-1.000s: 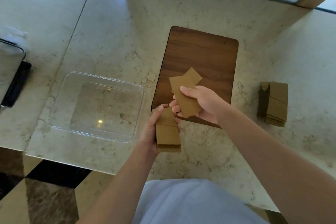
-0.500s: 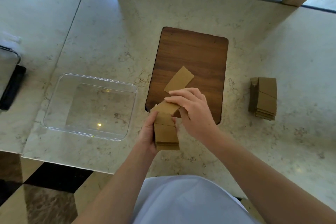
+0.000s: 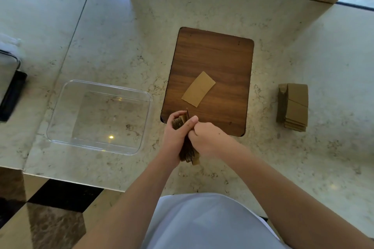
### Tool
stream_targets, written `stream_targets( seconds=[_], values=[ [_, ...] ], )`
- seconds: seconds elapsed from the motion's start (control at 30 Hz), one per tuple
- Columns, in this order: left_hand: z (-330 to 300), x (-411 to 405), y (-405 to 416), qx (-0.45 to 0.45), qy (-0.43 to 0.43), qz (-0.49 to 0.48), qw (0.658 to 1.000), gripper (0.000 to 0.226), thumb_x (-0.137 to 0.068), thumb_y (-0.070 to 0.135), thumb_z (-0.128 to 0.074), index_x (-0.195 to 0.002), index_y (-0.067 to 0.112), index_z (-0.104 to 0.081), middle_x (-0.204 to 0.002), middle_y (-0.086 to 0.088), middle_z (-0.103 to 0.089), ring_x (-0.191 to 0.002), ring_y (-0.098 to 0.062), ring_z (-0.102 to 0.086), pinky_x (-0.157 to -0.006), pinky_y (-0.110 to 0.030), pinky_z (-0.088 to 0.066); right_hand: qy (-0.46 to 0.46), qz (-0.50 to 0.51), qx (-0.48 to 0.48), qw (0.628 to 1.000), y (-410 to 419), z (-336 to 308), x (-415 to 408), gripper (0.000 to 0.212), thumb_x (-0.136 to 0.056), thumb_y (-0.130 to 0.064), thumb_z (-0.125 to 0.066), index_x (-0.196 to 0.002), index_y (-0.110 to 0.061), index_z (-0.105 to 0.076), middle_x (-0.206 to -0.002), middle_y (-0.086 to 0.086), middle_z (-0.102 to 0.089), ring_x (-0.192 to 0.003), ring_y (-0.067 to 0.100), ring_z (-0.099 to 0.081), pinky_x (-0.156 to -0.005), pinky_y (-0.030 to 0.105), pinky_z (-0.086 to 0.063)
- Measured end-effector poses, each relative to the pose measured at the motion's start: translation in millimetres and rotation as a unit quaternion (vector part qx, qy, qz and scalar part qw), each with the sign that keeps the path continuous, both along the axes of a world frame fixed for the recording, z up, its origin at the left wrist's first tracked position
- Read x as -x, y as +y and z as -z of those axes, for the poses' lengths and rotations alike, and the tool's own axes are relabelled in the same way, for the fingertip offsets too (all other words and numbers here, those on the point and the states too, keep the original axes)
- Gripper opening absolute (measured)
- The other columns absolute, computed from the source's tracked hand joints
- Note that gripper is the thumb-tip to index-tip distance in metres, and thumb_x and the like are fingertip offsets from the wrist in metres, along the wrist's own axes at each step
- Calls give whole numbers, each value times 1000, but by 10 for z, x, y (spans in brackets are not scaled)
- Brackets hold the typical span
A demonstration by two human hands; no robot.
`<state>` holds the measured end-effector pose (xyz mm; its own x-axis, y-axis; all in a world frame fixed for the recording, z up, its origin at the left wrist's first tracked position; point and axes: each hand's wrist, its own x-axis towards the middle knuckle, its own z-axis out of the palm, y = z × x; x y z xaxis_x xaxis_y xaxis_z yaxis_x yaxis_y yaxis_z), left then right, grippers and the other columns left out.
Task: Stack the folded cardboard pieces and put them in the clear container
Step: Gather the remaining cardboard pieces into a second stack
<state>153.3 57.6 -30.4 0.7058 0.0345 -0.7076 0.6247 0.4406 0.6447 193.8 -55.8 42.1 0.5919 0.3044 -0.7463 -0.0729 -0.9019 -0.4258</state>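
One head-worn camera looks steeply down from close above the tabletop (image 3: 303,168), facing its far edge.

held cardboard stack (image 3: 189,153): mostly covered by the left hand (image 3: 174,137) and right hand (image 3: 208,139); piece count cannot be told
dark object (image 3: 12,95): cut off by the left edge, identity unclear
side cardboard pile (image 3: 293,105): layers too small to count

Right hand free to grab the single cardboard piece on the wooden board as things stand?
Probably not yet. The right hand and left hand both grip the held stack. The loose piece lies uncovered on the board just ahead, so the path looks free once the right lets go.
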Motion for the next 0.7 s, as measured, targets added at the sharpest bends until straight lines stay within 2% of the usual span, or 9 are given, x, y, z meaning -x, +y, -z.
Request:
stream_targets(
  seconds=[0.07, 0.13, 0.17, 0.23, 0.3, 0.4, 0.5, 0.6, 0.7],
  values=[
    [47, 19, 86, 61, 20, -20, 998, 51, -65, 32, -95, -110, 44, -72, -104, -12, -76, -82, -23, -77, -66, -38, -63, 98, -7, -50, 994, -110, -19, -65, 42, -108, -44, -39, -124, -12, -62, -106, 6, -67, -92, 21, -65, -76, 32, -53],
    [85, 34, 143, 141, 28, -53, 988, 64, -66, 30, -94, -124, 40, -69, -97, -12, -77, -82, -27, -75, -71, -44, -63, 127, 17, -98, 987, -262, 13, -203, 40, -106, -47, -44, -125, -19, -66, -102, -1, -69, -87, 13, -64, -70, 25, -50],
    [95, 28, 151, 181, 31, -71, 980, 66, -67, 32, -94, -128, 37, -68, -97, -13, -75, -81, -28, -72, -73, -44, -63, 88, 57, -104, 989, -333, 69, -308, 35, -105, -43, -48, -123, -20, -68, -106, -2, -71, -91, 12, -65, -73, 24, -50],
    [98, 1, 131, 257, 32, -91, 962, 63, -70, 42, -95, -127, 33, -68, -98, -13, -70, -79, -26, -68, -74, -42, -61, -88, 146, -59, 984, -444, 243, -573, 31, -102, -35, -58, -126, -17, -66, -121, 2, -69, -107, 17, -64, -86, 28, -50],
    [97, -22, 80, 310, 19, -91, 946, 58, -72, 51, -91, -121, 30, -69, -100, -12, -68, -79, -24, -67, -74, -42, -61, -200, 194, -1, 960, -455, 414, -813, 42, -97, -33, -67, -133, -15, -59, -132, 9, -59, -122, 26, -55, -98, 36, -47],
    [106, -59, 25, 342, 10, -101, 934, 54, -72, 57, -89, -111, 22, -73, -103, -15, -68, -80, -26, -67, -73, -43, -60, -217, 167, 55, 960, -358, 628, -1035, 75, -87, -43, -80, -147, -14, -45, -145, 12, -46, -135, 35, -39, -108, 48, -40],
    [125, -133, 33, 342, 20, -105, 934, 56, -71, 58, -88, -109, 20, -73, -102, -15, -68, -80, -27, -67, -73, -43, -60, -253, 111, 80, 958, -246, 775, -1150, 98, -75, -55, -86, -151, -15, -39, -149, 10, -43, -138, 35, -38, -111, 52, -36],
    [171, -175, 56, 312, 51, -100, 943, 57, -76, 56, -85, -117, 20, -66, -101, -14, -67, -81, -26, -68, -72, -43, -59, -272, 80, 112, 952, -152, 843, -1214, 103, -65, -63, -88, -143, -13, -42, -137, 11, -51, -130, 34, -46, -107, 51, -38],
    [217, -195, 96, 290, 79, -109, 948, 53, -82, 54, -79, -118, 18, -64, -99, -15, -67, -79, -27, -68, -70, -42, -60, -230, 84, 105, 964, -84, 852, -1257, 75, -65, -59, -90, -110, -18, -48, -100, -1, -59, -107, 30, -62, -84, 41, -44]
  ],
)
